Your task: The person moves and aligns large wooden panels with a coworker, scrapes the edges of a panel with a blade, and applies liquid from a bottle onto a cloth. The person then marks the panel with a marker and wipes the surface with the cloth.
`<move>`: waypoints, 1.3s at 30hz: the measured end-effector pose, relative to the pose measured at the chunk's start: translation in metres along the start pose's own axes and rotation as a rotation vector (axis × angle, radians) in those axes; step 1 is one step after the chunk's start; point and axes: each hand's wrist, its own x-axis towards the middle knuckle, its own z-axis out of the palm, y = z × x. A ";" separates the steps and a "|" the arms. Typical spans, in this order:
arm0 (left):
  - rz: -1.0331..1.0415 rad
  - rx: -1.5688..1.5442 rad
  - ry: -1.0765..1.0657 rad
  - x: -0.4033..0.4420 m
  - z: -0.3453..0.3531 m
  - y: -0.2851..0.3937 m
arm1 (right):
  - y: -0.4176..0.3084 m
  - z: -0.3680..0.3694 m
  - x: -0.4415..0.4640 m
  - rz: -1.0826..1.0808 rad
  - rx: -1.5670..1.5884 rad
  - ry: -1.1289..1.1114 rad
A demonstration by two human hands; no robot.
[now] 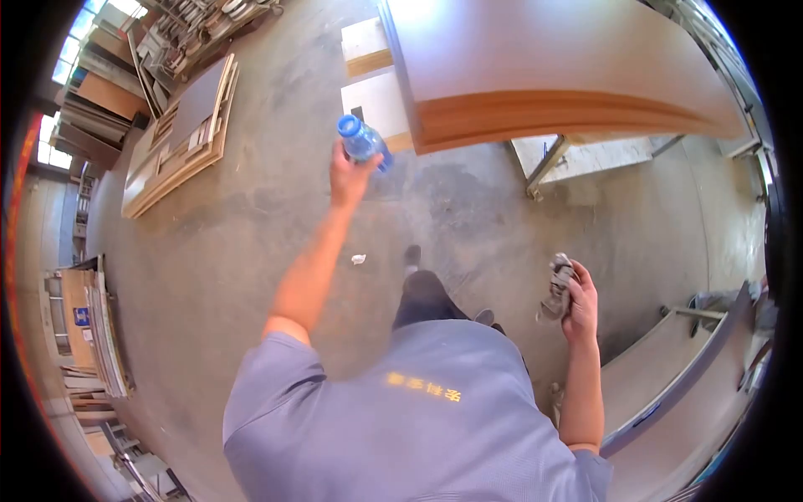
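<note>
My left hand [350, 177] is wrapped round a clear bottle [361, 144] with a blue cap, stretched out ahead of me, close to the near left corner of a large stack of brown-edged boards [552, 84]. At my right side, my right hand [580, 303] grips a crumpled grey cloth-like item [558, 289], perhaps gloves; its exact shape is unclear. Both hands are above the concrete floor, apart from each other.
A low pile of panels [180, 134] lies at the left. More boards [99, 335] stand at the far left. A cart with a long panel [669, 351] is at the lower right. White scrap [359, 259] lies on the floor.
</note>
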 end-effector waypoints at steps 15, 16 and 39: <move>-0.141 0.066 -0.068 0.292 -0.028 -0.238 | 0.134 0.505 0.332 -0.725 -1.717 -0.350; -0.181 0.065 -0.104 0.292 -0.030 -0.224 | 0.148 0.500 0.332 -0.583 -1.776 -0.359; -0.394 0.450 -1.422 -0.065 -0.083 -0.386 | 0.476 0.110 -0.201 0.750 -0.105 0.856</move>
